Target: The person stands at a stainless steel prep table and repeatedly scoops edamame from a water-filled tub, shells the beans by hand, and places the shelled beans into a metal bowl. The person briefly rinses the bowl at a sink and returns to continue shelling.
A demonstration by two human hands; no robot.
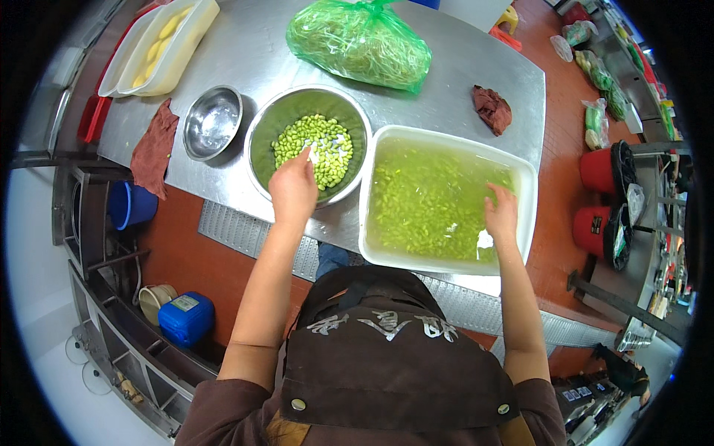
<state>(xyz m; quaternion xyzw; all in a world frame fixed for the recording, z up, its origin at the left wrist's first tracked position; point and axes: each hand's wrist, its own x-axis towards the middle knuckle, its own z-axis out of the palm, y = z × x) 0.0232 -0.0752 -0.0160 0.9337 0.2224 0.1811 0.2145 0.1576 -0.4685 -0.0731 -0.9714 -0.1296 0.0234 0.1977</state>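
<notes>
My left hand point(294, 187) is over the near side of a deep stainless steel bowl point(259, 125). Green shelled beans point(323, 139) cover the bowl's bottom. Its fingertips are close together and point inward; whether a bean is between them is hidden. My right hand point(501, 212) hovers at the right side of a white plastic tub point(446, 132), thumb and forefinger apart, with nothing visible in it. Cloudy greenish water fills the tub, and many green beans point(424, 206) lie under the surface. Bowl and tub stand side by side on a steel table point(457, 44).
A smaller metal bowl point(212, 122) and a reddish cloth point(153, 148) are to the left. Behind stands a tied green plastic bag point(362, 47) of sprout-like strands. White plastic containers point(167, 50) with yellow pieces occupy the far left. A crumpled brown cloth point(492, 110) lies far right.
</notes>
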